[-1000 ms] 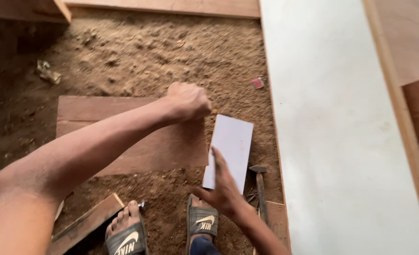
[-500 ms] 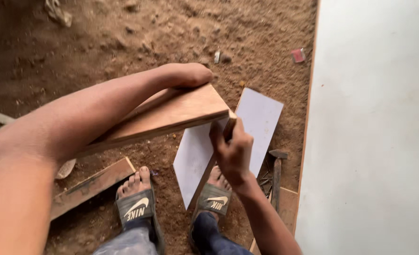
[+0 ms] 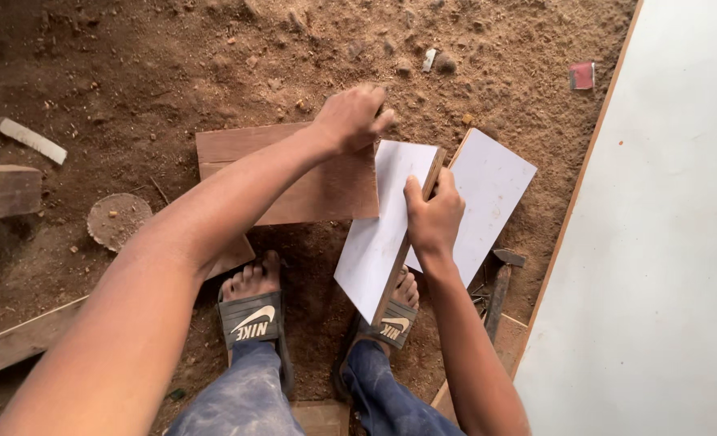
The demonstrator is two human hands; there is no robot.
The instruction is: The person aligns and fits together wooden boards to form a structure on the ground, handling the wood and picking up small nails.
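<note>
- Now right hand (image 3: pixel 433 218) clamps white board's (image 3: pixel 379 234) raised edge, w/ bare dirt (image 3: pixel 173 64) beyond.
- Left hand (image 3: pixel 350 117) curled on brown board (image 3: pixel 310 182), left of it.
- Hammer (image 3: pixel 500 282) & white panel (image 3: pixel 665 242) crowd right.

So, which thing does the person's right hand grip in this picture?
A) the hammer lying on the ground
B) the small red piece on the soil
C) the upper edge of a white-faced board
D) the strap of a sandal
C: the right hand closes on the upper edge of the white-faced board, while the hammer lies untouched on the ground beside it.
</note>
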